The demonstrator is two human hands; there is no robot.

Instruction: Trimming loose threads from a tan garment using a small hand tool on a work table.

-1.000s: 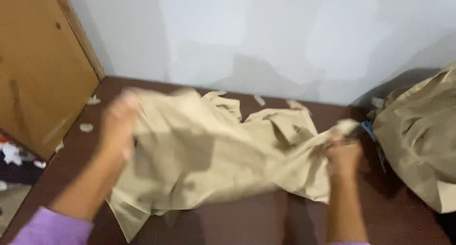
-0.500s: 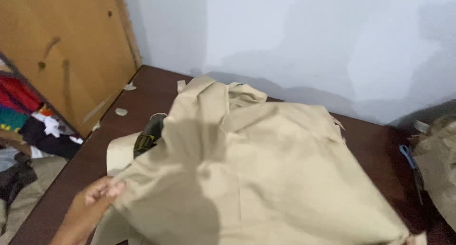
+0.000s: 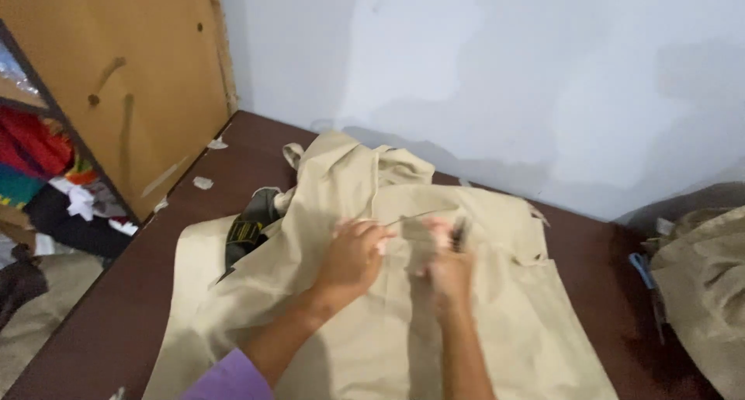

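Note:
A beige garment lies spread over a dark brown table, with a dark inner patch showing at its left fold. My left hand rests on the cloth near its middle, fingers pinching a thin thread or fold. Close beside it, my right hand pinches a small bit of the same cloth; it is blurred. A small dark object by my right fingers is too blurred to tell.
A second heap of beige cloth lies at the table's right edge, with a blue item beside it. A wooden panel stands at left, coloured clothes below it. White scraps dot the table. A pale wall stands behind.
The garment was shaken out and laid flat. Both hands moved from its outer edges to its middle, now close together on the cloth. The view has shifted left.

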